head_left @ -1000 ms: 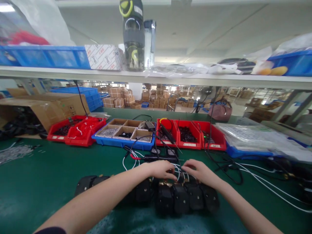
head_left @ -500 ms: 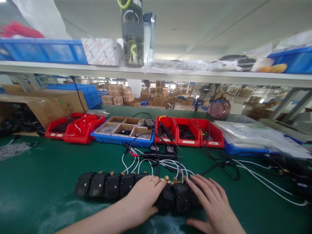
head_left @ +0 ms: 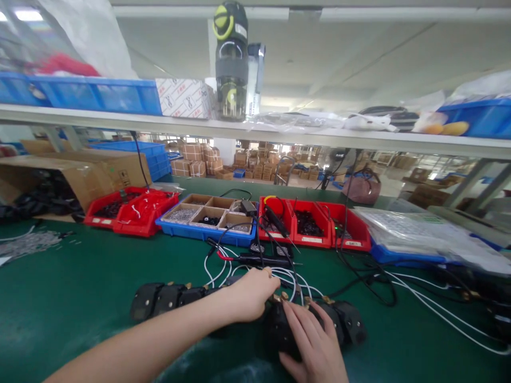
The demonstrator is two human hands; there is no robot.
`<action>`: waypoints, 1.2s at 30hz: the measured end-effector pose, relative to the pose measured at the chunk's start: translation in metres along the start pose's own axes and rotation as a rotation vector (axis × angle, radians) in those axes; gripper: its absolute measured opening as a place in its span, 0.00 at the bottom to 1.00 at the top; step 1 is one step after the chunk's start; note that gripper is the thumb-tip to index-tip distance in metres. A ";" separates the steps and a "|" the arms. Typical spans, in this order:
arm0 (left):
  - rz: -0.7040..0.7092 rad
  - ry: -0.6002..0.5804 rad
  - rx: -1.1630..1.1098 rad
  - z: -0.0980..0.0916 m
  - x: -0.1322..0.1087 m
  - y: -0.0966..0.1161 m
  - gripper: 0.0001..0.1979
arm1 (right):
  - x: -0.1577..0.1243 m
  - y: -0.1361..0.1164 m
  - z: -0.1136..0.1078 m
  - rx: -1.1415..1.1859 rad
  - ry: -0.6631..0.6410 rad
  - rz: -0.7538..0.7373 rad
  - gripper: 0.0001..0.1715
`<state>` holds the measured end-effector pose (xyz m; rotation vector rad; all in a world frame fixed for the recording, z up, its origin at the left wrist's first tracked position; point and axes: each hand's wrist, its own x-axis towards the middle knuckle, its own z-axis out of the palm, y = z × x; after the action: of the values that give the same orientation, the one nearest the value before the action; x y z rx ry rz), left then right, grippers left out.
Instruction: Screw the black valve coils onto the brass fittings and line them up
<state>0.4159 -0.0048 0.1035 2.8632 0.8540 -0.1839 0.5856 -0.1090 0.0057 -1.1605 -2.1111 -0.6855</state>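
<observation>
A row of black block-shaped housings (head_left: 170, 298) with brass-coloured fittings on their far side lies across the green bench top. My left hand (head_left: 253, 292) is closed at the far edge of the row, near its middle. Its fingertips point away from me, and what they grip is hidden. My right hand (head_left: 313, 335) wraps over a black housing (head_left: 279, 327) right of it, thumb at the near side and fingers on top. More black housings (head_left: 351, 322) extend to the right of that hand. White cables (head_left: 285, 274) curl just behind the row.
A black screwdriver-like tool (head_left: 263, 260) lies behind the cables. Red bins (head_left: 313, 242) and a blue divided tray (head_left: 205, 232) of small parts stand farther back. Bagged sheets (head_left: 411, 231) lie right. A shelf (head_left: 279, 127) with a bottle (head_left: 231, 64) spans above.
My left hand has moved off the housings' tops to their far edge, its fingers now curled. The right hand has shifted left and closed over a housing. The view has tilted up slightly.
</observation>
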 end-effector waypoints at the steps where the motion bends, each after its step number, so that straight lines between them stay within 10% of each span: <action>1: 0.009 0.022 0.018 -0.003 0.005 -0.003 0.18 | 0.001 0.002 -0.003 -0.008 -0.006 -0.006 0.34; 7: -0.110 0.103 0.035 -0.018 0.033 -0.037 0.03 | 0.001 0.007 -0.002 0.044 -0.041 -0.062 0.35; 12: -0.320 0.064 -0.113 -0.011 0.034 -0.069 0.17 | 0.006 -0.001 0.011 0.071 -0.048 0.051 0.35; 19: -0.199 -0.104 -0.373 -0.007 0.019 -0.079 0.15 | 0.012 -0.006 0.023 0.066 -0.134 0.058 0.40; 26: 0.044 -0.283 -0.559 -0.013 0.009 -0.079 0.20 | 0.020 0.001 0.018 0.047 -0.172 0.470 0.17; 31: 0.061 -0.198 -0.539 0.005 -0.006 -0.075 0.24 | 0.051 0.020 -0.003 0.366 -0.167 0.950 0.23; 36: 0.050 0.006 -0.474 0.009 -0.003 -0.049 0.31 | 0.085 0.028 -0.021 0.432 0.085 0.991 0.29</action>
<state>0.3862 0.0324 0.0902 2.4377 0.7112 0.0315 0.5807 -0.0639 0.0853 -1.6341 -1.2474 0.1725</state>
